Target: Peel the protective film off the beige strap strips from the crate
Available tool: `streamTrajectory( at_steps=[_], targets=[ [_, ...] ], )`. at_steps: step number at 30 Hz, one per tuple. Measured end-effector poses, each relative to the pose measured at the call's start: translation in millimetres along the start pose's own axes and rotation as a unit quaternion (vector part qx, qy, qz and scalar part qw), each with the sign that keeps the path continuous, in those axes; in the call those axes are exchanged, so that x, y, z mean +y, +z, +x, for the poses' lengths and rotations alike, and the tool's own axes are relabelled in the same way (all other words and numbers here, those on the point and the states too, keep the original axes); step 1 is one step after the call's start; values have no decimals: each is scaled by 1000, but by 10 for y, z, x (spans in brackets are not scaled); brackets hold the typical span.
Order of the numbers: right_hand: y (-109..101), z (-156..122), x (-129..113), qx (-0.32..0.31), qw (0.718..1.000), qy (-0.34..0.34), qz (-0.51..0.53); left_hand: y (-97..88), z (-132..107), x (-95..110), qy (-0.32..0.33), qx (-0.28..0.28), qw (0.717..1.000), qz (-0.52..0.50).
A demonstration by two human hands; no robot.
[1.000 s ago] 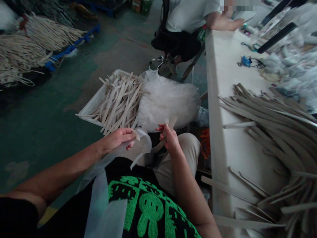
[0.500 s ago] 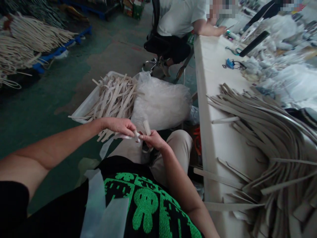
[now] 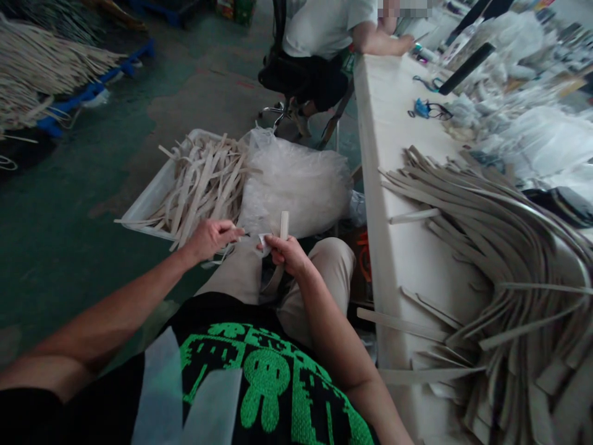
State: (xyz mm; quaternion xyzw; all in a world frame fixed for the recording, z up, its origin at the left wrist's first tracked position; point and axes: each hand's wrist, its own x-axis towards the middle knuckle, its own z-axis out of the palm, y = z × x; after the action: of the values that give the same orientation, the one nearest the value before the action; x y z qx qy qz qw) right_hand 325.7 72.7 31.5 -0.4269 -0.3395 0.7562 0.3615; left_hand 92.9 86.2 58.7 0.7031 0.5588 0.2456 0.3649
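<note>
My right hand grips a flat beige strap, whose short end stands up above the fingers while the rest hangs down between my knees. A small white piece sits at the thumb and fingertips of that same hand. Apart from it, to the left, is my left hand, its thumb and fingers pinched together and pointing at the white piece. What the pinch holds, if anything, is too small to make out. Pale translucent film shows just below the left hand.
Beyond my hands stand a white bin heaped with beige straps and a stuffed clear plastic bag. On the right, a white table bears a large pile of straps. A person sits at its far end.
My left hand has drawn away to the left from the right hand, where the two met at the white piece. The strap end in my right hand now stands more upright.
</note>
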Motion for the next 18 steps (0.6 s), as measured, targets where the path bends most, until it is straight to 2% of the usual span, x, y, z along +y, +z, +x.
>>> streamTrajectory(
  at_steps=[2,4,6,8,10,13,16,18],
  targets=[
    [11,21,9,7,1000,6,12,259,-149,-17,17,-33,998,-46],
    [24,37,33,7,1000,13,5,517,-213,-32,20,-10,998,-60],
    [34,51,66,17,1000,16,-1,720,-217,-61,-5,11,998,-64],
    [37,61,96,35,999,6,-2,842,-207,-103,-41,-13,995,-87],
    [30,69,111,63,998,-15,-9,886,-220,-139,-78,-63,984,-148],
    [6,79,98,113,991,-48,-46,856,-295,-145,-132,-121,944,-278],
    [-12,90,57,146,983,-61,-90,793,-396,-96,-173,-147,900,-372],
    [-13,96,32,159,980,-72,-100,764,-448,-61,-192,-151,885,-395]
  ],
)
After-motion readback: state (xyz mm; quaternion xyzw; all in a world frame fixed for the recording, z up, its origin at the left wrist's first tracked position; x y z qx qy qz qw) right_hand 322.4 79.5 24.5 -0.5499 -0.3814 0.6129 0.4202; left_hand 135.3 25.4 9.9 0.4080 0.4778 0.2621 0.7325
